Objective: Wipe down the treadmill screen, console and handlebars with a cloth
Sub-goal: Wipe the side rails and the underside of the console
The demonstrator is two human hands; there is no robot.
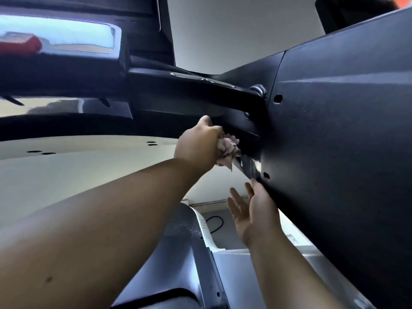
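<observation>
In the head view, the camera is looking up from low down at the treadmill's console, whose glossy dark face is filling the far left and reflecting light, with a red part showing at its left edge. A dark bar is running from the console rightward to a broad matte side panel that is covering most of the right of the scene.

The left hand is reaching up from the near left, its fingers curling tightly round a bunched pinkish cloth. The cloth is pressing against the underside of the dark bar, just left of where the bar is meeting the side panel. Just below the cloth, a shiny strip is catching the light along the panel's edge.

The right hand is hanging lower and nearer, palm facing left, fingers straight and spread, gripping nothing. Its fingertips are lying right at the panel's lower edge; whether they are touching it is hard to tell.

Below the arms, the grey treadmill base is showing, and a black cable is lying on the floor beyond it.
</observation>
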